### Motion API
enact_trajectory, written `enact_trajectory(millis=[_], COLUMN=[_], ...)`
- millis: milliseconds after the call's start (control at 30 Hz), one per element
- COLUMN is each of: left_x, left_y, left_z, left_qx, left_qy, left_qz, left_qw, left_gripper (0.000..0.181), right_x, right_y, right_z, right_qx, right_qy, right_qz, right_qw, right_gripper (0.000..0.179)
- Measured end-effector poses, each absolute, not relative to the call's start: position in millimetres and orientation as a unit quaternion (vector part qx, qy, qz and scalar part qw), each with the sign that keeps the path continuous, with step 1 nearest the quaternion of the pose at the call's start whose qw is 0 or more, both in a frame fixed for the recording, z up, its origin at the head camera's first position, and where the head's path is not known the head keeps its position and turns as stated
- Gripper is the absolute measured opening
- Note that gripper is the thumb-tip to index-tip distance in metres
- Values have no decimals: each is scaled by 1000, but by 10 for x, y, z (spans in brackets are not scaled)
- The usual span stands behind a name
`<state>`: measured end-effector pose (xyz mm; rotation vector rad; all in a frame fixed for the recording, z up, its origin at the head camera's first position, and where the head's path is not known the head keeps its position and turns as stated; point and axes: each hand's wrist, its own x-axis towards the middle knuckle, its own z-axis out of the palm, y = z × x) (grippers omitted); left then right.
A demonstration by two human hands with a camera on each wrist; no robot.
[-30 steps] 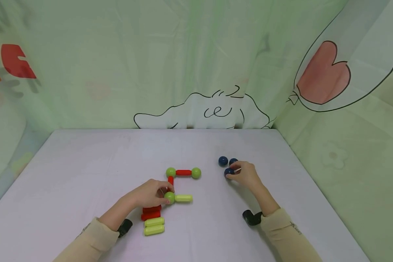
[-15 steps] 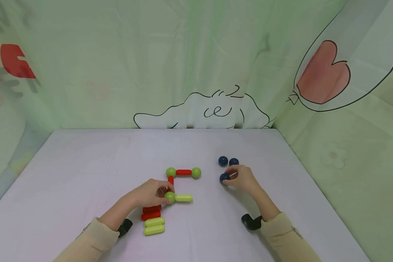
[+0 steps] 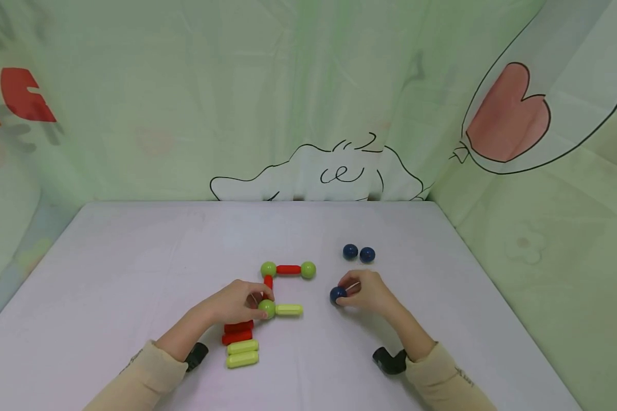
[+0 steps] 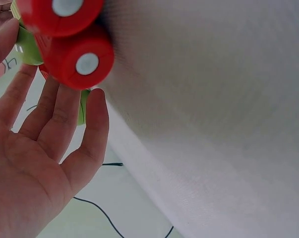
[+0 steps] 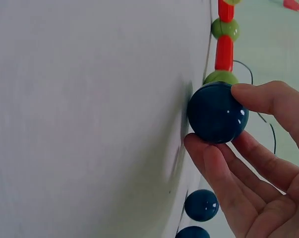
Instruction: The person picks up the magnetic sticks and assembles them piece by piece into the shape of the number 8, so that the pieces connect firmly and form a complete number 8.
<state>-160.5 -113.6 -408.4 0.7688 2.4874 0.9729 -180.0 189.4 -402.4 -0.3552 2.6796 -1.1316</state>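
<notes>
My left hand [image 3: 235, 304] pinches the lower green ball [image 3: 267, 309] of a joined shape. From that ball a yellow-green rod [image 3: 289, 310] sticks out to the right. A red rod [image 3: 268, 282] leads up to a second green ball [image 3: 269, 269], and another red rod [image 3: 288, 269] joins it to a third green ball [image 3: 308, 270]. My right hand [image 3: 368, 293] holds a dark blue ball [image 5: 217, 112] between thumb and fingers, to the right of the yellow-green rod's free end.
Two more dark blue balls [image 3: 350, 252] lie beyond my right hand. Two loose red rods [image 3: 237, 337] and two yellow-green rods [image 3: 243, 358] lie stacked in a row below my left hand. A printed curtain [image 3: 247, 97] stands behind the white table [image 3: 149, 245].
My right hand has drawn the dark blue ball left and nearer to me, away from the other two blue balls. My left hand keeps its hold on the green ball.
</notes>
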Motion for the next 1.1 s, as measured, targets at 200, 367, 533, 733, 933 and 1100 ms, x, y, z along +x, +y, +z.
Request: enact_trajectory(millis=[200,367,533,733,933,1100], left_x=[-1606,-1605,-1605,-1596,-1592,-1597], left_y=[-1134,-1133,-1132,-1128,-1127,-1128], left_z=[-4083,-4078,-4077,-4070,-4078,-4090], left_qx=[272,273,273,269,267,268], left_qy=[880,879,880,882,883,885], left_qz=[344,345,345,344,343,340], left_qw=[181,181,181,178,176,173], left_gripper=[20,20,21,20,21,20], right_x=[-1730,-1686,-1644,-1600,-1583,-1584], right_y=[1802,1728,1655,1568,1513,1499], right_z=[-4028,-4048,-4040,-4031,-4029,-4038], right_qx=[-132,-143,-160,-163,-174,-173], right_qy=[899,890,882,867,861,865], right_qz=[-396,-410,-418,-437,-443,-435], right_qw=[128,140,150,173,181,178], right_gripper=[23,25,25,25,24,23])
